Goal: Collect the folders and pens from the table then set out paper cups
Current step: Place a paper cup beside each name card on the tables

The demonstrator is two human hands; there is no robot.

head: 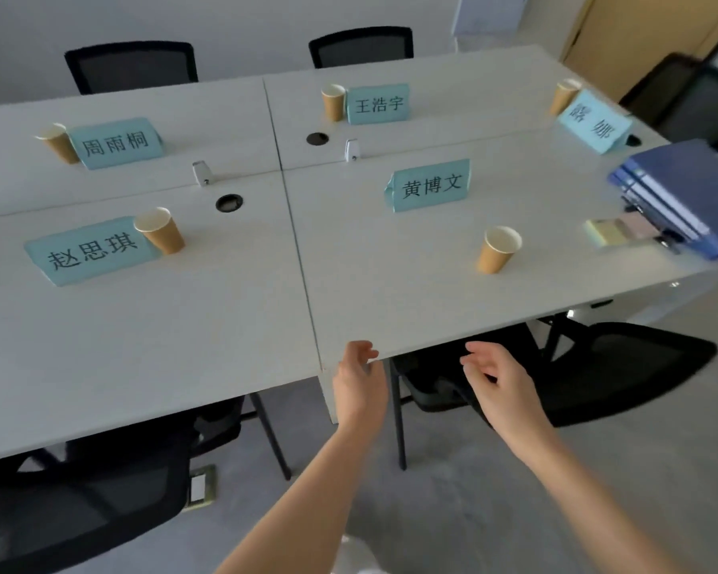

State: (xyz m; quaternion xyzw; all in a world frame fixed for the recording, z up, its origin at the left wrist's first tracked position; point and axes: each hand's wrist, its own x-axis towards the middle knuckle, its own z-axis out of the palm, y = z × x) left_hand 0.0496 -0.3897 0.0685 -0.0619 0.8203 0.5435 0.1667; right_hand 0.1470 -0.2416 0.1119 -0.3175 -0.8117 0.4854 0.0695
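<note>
Five cups are standing by the name cards: upper left (57, 142), top centre (333, 101), upper right (563, 95), left (161, 230), centre right (498, 249). The folders (676, 192) are sitting stacked at the right edge, partly cropped, with dark pen-like bits blurring beside them. So the task is looking nearly finished. The left hand (359, 377) and right hand (499, 381) are hanging loosely open and empty at the table (183, 345) edge.

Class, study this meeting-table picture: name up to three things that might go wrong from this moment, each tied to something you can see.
1. The stack of blue folders sits at the table's right edge and looks partly overhanging; a bump might tip it off.
2. The empty paper cup nearest both open hands, left hand and right hand, is light and could easily be knocked over by a reach.
3. The far-right cup stands near the table corner.
</note>
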